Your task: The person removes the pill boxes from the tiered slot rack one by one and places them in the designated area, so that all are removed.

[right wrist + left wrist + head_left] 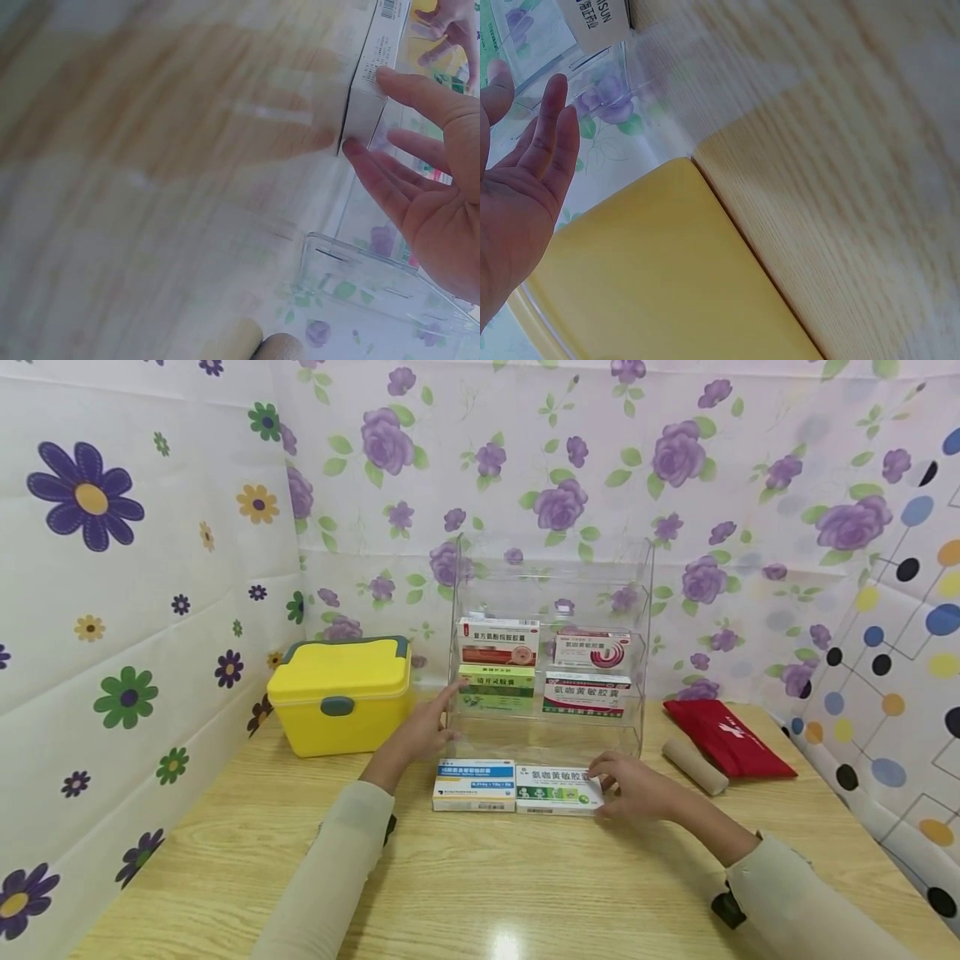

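My left hand point(422, 727) is at the left side of the clear stepped rack point(551, 739), index finger extended by the green-and-yellow medicine box point(497, 692). In the left wrist view, that hand point(525, 165) has its fingers spread and holds nothing. My right hand point(637, 789) touches the right end of a white-and-green medicine box point(558, 795) lying before the rack. Its fingertips rest at the box's edge and corner, thumb apart from the loosely bent fingers, in the right wrist view. Left of that box lies a blue-and-white medicine box point(474, 789).
On the rack's tiers stand a red-and-white box point(498, 643), a pink-and-white box point(592, 650) and a maroon-and-white box point(587, 695). A yellow lidded case point(341, 702) is at the left. To the right lie a beige roll point(694, 766) and a red pouch point(727, 739).
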Tool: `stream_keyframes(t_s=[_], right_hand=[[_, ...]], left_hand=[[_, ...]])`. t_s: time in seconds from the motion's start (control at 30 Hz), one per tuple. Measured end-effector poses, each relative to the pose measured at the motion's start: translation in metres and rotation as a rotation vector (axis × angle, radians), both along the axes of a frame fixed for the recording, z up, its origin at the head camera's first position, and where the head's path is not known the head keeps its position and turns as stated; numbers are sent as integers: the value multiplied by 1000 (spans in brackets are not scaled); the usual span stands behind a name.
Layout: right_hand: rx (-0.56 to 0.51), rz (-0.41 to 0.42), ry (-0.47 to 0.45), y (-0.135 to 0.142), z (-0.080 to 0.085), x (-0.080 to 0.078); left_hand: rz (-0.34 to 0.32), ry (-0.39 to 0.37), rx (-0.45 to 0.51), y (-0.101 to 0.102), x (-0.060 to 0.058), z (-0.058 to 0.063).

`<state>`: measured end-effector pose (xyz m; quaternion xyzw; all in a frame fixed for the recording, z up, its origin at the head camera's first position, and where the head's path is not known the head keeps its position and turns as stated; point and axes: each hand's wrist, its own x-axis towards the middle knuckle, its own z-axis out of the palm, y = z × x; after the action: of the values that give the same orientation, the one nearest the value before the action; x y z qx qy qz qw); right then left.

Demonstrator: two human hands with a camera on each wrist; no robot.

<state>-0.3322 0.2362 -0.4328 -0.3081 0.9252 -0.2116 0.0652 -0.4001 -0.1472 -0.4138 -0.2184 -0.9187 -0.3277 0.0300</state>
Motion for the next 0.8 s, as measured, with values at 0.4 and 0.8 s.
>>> stream_keyframes(t_s=[0.4, 0.8], right_hand=[[-20, -11, -28, 1, 0, 0], [16, -4, 22, 0, 2, 2]], left_hand=[[-1, 5, -11, 1, 0, 0], [-5, 12, -10, 2, -3, -1]])
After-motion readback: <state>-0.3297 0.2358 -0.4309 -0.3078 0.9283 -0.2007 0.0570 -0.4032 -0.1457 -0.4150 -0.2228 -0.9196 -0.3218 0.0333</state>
